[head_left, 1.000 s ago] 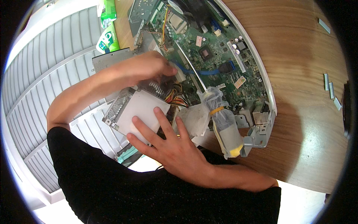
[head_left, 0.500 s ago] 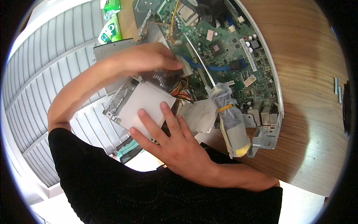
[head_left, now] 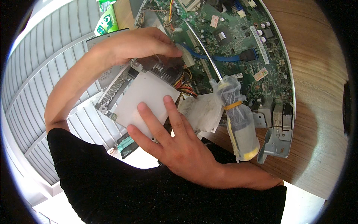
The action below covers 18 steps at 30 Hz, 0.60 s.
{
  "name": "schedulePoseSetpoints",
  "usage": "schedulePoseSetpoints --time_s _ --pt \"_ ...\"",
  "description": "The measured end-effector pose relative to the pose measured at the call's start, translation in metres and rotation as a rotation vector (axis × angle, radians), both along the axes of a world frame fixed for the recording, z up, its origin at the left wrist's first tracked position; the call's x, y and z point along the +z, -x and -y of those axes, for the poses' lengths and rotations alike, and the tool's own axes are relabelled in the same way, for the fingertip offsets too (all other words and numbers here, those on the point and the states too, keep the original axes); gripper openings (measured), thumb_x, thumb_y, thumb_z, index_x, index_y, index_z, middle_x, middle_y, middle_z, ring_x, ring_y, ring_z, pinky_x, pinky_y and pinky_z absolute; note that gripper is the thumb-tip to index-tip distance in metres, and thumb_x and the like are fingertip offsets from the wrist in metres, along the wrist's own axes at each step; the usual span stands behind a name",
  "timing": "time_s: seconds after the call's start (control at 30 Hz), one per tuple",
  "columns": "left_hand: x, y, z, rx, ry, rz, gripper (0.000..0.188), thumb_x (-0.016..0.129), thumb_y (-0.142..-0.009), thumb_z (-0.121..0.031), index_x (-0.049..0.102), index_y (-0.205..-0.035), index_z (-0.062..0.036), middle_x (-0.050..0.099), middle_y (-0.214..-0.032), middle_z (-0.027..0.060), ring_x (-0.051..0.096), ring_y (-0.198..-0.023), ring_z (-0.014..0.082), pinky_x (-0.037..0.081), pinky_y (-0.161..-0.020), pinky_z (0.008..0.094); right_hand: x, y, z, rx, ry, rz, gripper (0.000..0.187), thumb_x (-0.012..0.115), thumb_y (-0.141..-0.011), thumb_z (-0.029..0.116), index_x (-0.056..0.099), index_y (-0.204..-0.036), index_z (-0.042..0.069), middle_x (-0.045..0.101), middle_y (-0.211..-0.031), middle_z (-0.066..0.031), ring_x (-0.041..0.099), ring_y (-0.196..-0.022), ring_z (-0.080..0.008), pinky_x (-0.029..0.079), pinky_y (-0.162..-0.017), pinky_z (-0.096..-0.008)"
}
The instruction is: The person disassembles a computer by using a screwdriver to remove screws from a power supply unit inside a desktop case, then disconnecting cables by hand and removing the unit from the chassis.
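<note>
My right hand [head_left: 186,153] lies with fingers spread on the pale top of a metal box [head_left: 140,99], which has mesh along its left side and looks like a power supply. Beyond the box, my left hand [head_left: 154,46] is curled, its thumb pointing at a pale connector [head_left: 187,59]. The other fingers are out of sight, so what they grip cannot be made out. Bundled coloured wires [head_left: 184,87] come out beside the box. On the green motherboard [head_left: 238,41] rests a screwdriver [head_left: 238,119], its handle wrapped in clear plastic with an orange band.
A blue cable [head_left: 223,58] crosses the motherboard to a black plug. A stained whitish plate [head_left: 201,112] sits between box and screwdriver. The metal bracket [head_left: 276,143] juts out at the board's near corner over the wooden table [head_left: 309,86]. A green packet [head_left: 107,23] lies at the far left.
The motherboard and screwdriver appear further right in the picture, and the box slightly left. My left hand sits a little higher; my right hand keeps its place on the box.
</note>
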<state>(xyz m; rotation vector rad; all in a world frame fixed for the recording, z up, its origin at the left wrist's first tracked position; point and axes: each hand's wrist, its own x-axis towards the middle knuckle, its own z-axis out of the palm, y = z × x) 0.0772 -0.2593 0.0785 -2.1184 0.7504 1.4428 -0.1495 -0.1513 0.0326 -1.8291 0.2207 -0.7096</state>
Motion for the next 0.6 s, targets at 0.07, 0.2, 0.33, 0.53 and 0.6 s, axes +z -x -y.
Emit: schedulePoseSetpoints --time_s 0.07,0.2,0.33,0.53,0.6 --pt "0.002 0.008 0.009 -0.043 -0.060 0.035 0.035 0.073 -0.089 -0.037 0.075 -0.090 -0.0023 0.063 -0.074 -0.0040 0.052 -0.069 0.0048 0.039 -0.063 0.0239 0.000 0.000 0.000 0.002 -0.042 0.027 0.066 0.058 -0.095 0.014 0.034 -0.156 0.015 0.028 -0.159 -0.0241 0.038 -0.135 -0.0566 0.060 -0.089 -0.0470" --pt "-0.001 0.001 0.007 -0.042 -0.078 -0.010 0.035 0.073 -0.090 -0.037 0.074 -0.093 -0.0016 0.064 -0.074 -0.0044 0.053 -0.068 0.0053 0.042 -0.063 0.0257 0.002 0.002 -0.003 -0.010 -0.040 0.027 0.066 0.058 -0.094 0.013 0.033 -0.156 0.015 0.028 -0.159 -0.0241 0.038 -0.136 -0.0570 0.061 -0.089 -0.0474" --pt "-0.002 -0.001 0.003 -0.346 0.060 -0.002 0.036 0.073 -0.090 -0.036 0.071 -0.094 0.0002 0.066 -0.072 0.0043 0.058 -0.063 0.0154 0.046 -0.062 0.0322 0.002 0.001 -0.004 0.003 -0.057 0.040 0.068 0.058 -0.094 0.012 0.032 -0.156 0.015 0.026 -0.160 -0.0243 0.036 -0.136 -0.0583 0.060 -0.091 -0.0493" --pt "0.007 0.041 0.002 -1.076 0.180 0.057 0.049 0.080 -0.082 -0.035 0.064 -0.084 0.0108 0.063 -0.066 0.0246 0.067 -0.069 0.0418 0.053 -0.064 0.0461 -0.001 0.000 -0.004 0.021 -0.059 0.037 0.067 0.058 -0.094 0.011 0.031 -0.156 0.015 0.026 -0.159 -0.0253 0.034 -0.136 -0.0599 0.061 -0.091 -0.0500" --pt "0.003 0.044 0.000 -1.070 0.160 0.103 0.049 0.081 -0.081 -0.037 0.065 -0.082 0.0099 0.062 -0.065 0.0241 0.067 -0.068 0.0419 0.053 -0.063 0.0457 -0.002 -0.001 -0.003 0.017 -0.068 0.039 0.067 0.057 -0.095 0.011 0.031 -0.156 0.015 0.026 -0.159 -0.0257 0.034 -0.136 -0.0603 0.061 -0.091 -0.0498"
